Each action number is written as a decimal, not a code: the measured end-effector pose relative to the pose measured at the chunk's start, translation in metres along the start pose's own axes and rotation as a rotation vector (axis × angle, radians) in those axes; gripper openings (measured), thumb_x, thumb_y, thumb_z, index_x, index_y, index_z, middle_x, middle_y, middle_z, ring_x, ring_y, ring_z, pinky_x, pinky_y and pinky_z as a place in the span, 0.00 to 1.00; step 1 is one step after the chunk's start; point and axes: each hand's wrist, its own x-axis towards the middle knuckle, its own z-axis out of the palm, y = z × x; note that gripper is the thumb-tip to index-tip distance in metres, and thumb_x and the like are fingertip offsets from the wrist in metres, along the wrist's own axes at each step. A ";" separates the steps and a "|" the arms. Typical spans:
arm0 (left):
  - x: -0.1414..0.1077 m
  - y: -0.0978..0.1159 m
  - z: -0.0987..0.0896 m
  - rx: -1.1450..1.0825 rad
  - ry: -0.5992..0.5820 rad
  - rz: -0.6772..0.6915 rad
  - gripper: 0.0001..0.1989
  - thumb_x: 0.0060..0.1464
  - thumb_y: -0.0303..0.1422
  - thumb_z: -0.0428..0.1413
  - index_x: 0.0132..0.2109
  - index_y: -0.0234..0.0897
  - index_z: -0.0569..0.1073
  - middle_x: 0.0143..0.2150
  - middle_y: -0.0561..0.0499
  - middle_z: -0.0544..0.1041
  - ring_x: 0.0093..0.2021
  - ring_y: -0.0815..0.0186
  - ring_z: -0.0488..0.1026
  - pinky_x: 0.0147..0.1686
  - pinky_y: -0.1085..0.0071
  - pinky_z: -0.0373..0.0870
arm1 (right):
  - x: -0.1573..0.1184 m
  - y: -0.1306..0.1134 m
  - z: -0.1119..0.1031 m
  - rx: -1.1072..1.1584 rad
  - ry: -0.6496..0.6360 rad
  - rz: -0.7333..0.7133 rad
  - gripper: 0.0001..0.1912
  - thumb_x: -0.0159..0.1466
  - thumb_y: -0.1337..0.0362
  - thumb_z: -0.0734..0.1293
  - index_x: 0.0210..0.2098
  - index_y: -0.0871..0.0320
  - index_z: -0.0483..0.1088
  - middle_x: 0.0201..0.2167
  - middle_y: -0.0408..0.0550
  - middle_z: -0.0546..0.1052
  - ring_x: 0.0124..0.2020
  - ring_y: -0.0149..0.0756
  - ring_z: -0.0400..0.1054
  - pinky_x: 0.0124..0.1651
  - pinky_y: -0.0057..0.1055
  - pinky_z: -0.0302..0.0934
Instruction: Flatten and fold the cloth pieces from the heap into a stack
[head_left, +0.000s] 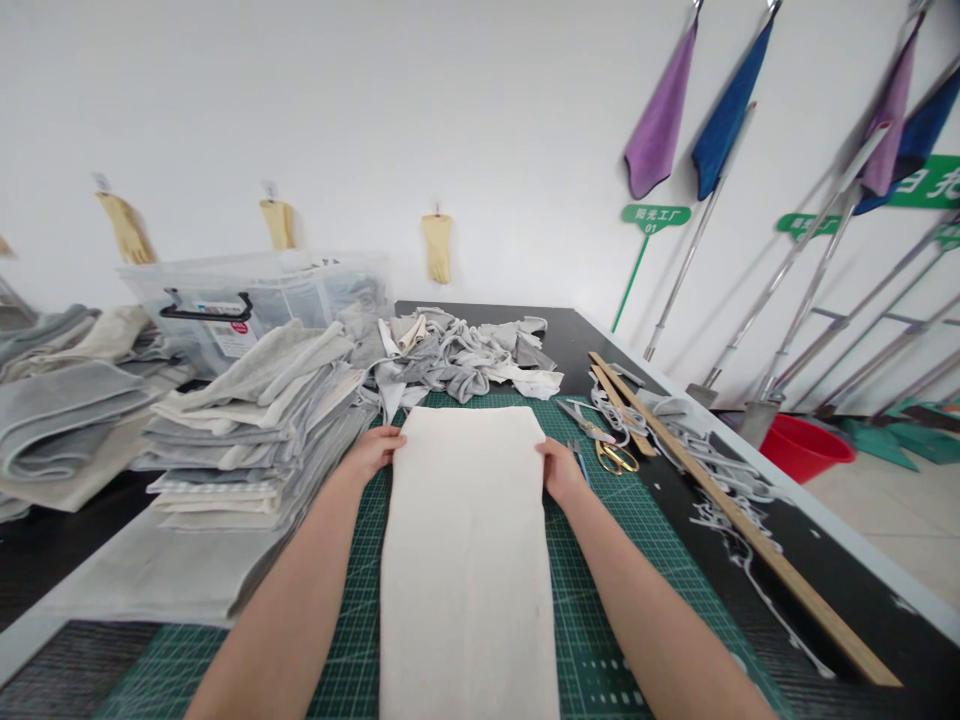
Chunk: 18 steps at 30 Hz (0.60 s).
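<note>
A long off-white piece of fabric (469, 560) lies lengthwise over the green cutting mat (637, 560), running out of view at the bottom. My left hand (373, 452) pinches its left edge near the far end. On the opposite edge, at about the same height, my right hand (561, 470) grips the cloth between thumb and fingers. Just right of that hand are gold-handled scissors (616, 458) and a small blue-handled tool (578, 458), partly hidden by the hand.
Stacked folded fabric (225, 440) stands at the left, before a clear plastic box (300, 290). Grey scraps (465, 350) are heaped beyond the mat. Along the right lie a long wooden strip (720, 495) and loose trimmings (675, 420). A red basin (806, 447) is on the floor.
</note>
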 end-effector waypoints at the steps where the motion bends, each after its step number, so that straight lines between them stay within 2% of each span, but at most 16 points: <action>1: 0.002 -0.002 -0.002 0.046 0.044 0.003 0.12 0.28 0.28 0.57 0.26 0.31 0.67 0.22 0.52 0.70 0.22 0.70 0.67 0.25 0.74 0.62 | 0.000 0.000 -0.001 -0.027 -0.009 -0.003 0.07 0.38 0.70 0.63 0.21 0.59 0.64 0.16 0.38 0.70 0.18 0.28 0.62 0.23 0.26 0.57; 6: 0.010 -0.006 -0.010 0.279 0.258 0.081 0.11 0.25 0.29 0.59 0.22 0.33 0.65 0.14 0.60 0.63 0.16 0.75 0.59 0.18 0.78 0.51 | 0.000 0.003 -0.001 -0.210 0.011 -0.039 0.10 0.37 0.68 0.66 0.21 0.60 0.65 0.16 0.40 0.70 0.18 0.29 0.62 0.21 0.27 0.56; 9: 0.010 -0.005 -0.011 0.355 0.316 0.123 0.12 0.26 0.32 0.58 0.19 0.34 0.61 0.12 0.61 0.57 0.15 0.76 0.55 0.17 0.78 0.45 | 0.000 0.005 0.001 -0.318 0.062 -0.074 0.10 0.37 0.66 0.67 0.18 0.59 0.61 0.13 0.37 0.67 0.15 0.28 0.59 0.18 0.25 0.53; 13: 0.008 -0.005 -0.007 0.347 0.263 0.143 0.15 0.30 0.37 0.56 0.19 0.34 0.57 0.13 0.61 0.56 0.15 0.77 0.54 0.16 0.79 0.46 | 0.001 0.007 0.000 -0.455 0.118 -0.122 0.13 0.37 0.63 0.67 0.16 0.57 0.56 0.11 0.34 0.62 0.13 0.26 0.55 0.16 0.24 0.51; 18: 0.004 -0.004 -0.005 0.315 0.137 0.125 0.13 0.31 0.38 0.55 0.23 0.34 0.62 0.15 0.60 0.60 0.12 0.78 0.53 0.12 0.79 0.46 | 0.003 0.005 -0.006 -0.672 0.199 -0.235 0.14 0.38 0.62 0.66 0.13 0.57 0.53 0.08 0.33 0.56 0.11 0.24 0.49 0.16 0.24 0.44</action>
